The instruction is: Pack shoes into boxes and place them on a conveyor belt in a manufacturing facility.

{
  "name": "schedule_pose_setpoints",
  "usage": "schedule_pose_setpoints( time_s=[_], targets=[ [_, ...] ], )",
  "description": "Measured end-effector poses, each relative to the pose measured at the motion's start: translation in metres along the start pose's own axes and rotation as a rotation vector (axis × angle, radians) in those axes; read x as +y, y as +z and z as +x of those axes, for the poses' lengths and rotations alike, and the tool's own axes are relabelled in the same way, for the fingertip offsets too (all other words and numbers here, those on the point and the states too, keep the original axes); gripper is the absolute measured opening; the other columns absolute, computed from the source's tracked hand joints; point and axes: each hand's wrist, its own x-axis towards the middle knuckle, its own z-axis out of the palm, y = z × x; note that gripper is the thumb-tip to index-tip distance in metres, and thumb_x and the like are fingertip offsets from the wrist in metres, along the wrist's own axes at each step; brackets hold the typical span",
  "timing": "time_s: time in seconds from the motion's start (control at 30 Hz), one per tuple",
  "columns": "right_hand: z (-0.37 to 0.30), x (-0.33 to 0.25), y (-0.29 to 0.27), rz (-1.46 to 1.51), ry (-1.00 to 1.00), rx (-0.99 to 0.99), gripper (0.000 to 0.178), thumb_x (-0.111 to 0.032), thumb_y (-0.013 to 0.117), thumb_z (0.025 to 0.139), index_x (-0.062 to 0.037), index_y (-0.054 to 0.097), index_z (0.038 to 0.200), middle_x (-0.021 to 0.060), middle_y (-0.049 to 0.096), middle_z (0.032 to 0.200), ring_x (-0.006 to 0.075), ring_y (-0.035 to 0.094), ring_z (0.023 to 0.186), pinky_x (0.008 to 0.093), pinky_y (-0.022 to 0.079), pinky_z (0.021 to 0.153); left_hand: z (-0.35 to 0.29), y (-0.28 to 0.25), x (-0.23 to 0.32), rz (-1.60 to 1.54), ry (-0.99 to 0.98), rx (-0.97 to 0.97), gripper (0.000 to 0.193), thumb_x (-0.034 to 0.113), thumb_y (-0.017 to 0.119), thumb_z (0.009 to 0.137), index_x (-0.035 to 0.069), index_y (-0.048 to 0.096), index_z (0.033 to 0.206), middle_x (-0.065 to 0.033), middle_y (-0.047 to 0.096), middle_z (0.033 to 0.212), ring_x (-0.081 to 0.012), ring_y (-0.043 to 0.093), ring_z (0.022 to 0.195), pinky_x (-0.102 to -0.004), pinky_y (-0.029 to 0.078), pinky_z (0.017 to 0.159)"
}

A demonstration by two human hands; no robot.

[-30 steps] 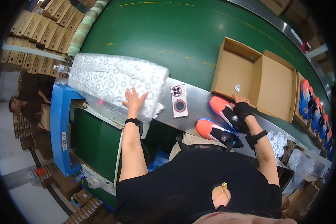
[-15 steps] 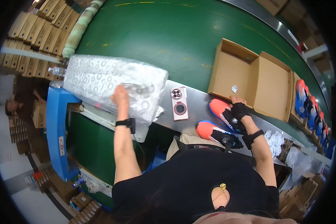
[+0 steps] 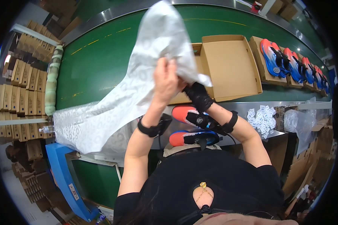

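Observation:
A large sheet of patterned white wrapping paper is raised over the open cardboard shoe box. My left hand is closed on it, fingers pinching its middle. At the paper's lower edge my right hand, in a black fingerless glove, is closed too, its fingertips partly hidden by the paper and my left hand. The sheet trails left onto the paper stack under clear plastic. Just below my hands a coral, black and blue sneaker lies beside its matching sneaker on the metal table edge.
A row of boxes with similar sneakers stands on the green conveyor at right. White paper slips lie in a pile on the metal ledge. A blue machine frame stands at lower left, with stacked shoe boxes beyond.
My left hand has lifted a sheet off the stack and carried it right, over the box. My right hand has left the sneaker and come up to the paper. The view has turned.

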Motion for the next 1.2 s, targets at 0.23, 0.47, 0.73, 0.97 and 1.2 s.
schedule_pose_setpoints(
  time_s=[0.23, 0.47, 0.73, 0.97, 1.2],
  targets=[
    [0.032, 0.068, -0.196, -0.052, 0.251, 0.961, 0.041, -0.040, 0.064, 0.070, -0.0025, 0.058, 0.056, 0.0014, 0.051, 0.050, 0.0129, 0.046, 0.048, 0.0305, 0.038, 0.050, 0.006, 0.050, -0.031, 0.863, 0.451, -0.237, 0.057, 0.037, 0.064, 0.070, 0.005, 0.045, 0.114, -0.0195, 0.041, 0.117, -0.0374, 0.035, 0.112, -0.0559, 0.027, 0.088],
    [-0.025, 0.102, -0.354, -0.186, 0.401, 1.459, 0.035, -0.028, 0.066, 0.067, 0.0055, 0.057, 0.064, 0.0086, 0.058, 0.058, 0.0182, 0.052, 0.048, 0.0286, 0.041, 0.044, -0.013, -0.023, -0.112, 1.211, 0.000, -0.603, 0.054, 0.036, 0.066, 0.067, 0.012, 0.049, 0.112, -0.0171, 0.039, 0.120, -0.0345, 0.033, 0.115, -0.0588, 0.025, 0.087],
    [-0.055, 0.139, -0.383, 0.623, 0.189, 1.394, 0.028, -0.008, 0.067, 0.069, -0.0014, 0.044, 0.083, 0.0110, 0.051, 0.067, 0.0216, 0.050, 0.050, 0.0270, 0.038, 0.037, -0.021, -0.055, -0.128, 1.166, 0.314, -0.575, 0.021, 0.017, 0.065, 0.060, 0.007, 0.061, 0.079, -0.0122, 0.047, 0.114, -0.0299, 0.035, 0.116, -0.0591, 0.023, 0.088],
    [-0.090, 0.153, -0.351, 0.476, 0.571, 1.320, 0.022, -0.019, 0.064, 0.075, -0.0019, 0.053, 0.085, 0.0077, 0.053, 0.075, 0.0189, 0.051, 0.069, 0.0321, 0.043, 0.061, -0.047, -0.073, -0.119, 1.150, 0.303, -0.450, 0.040, 0.032, 0.061, 0.071, 0.010, 0.056, 0.104, -0.0191, 0.036, 0.126, -0.0334, 0.031, 0.119, -0.0618, 0.021, 0.088],
    [-0.162, 0.071, -0.148, -1.141, -0.425, 0.151, 0.035, -0.013, 0.067, 0.054, -0.0083, 0.057, 0.087, 0.0096, 0.056, 0.089, 0.0255, 0.053, 0.084, 0.0370, 0.043, 0.074, -0.053, -0.128, -0.225, 0.526, -0.701, 0.362, 0.074, 0.056, 0.054, 0.072, 0.005, 0.037, 0.123, -0.0221, 0.028, 0.130, -0.0349, 0.029, 0.120, -0.0513, 0.026, 0.094]
  ],
)
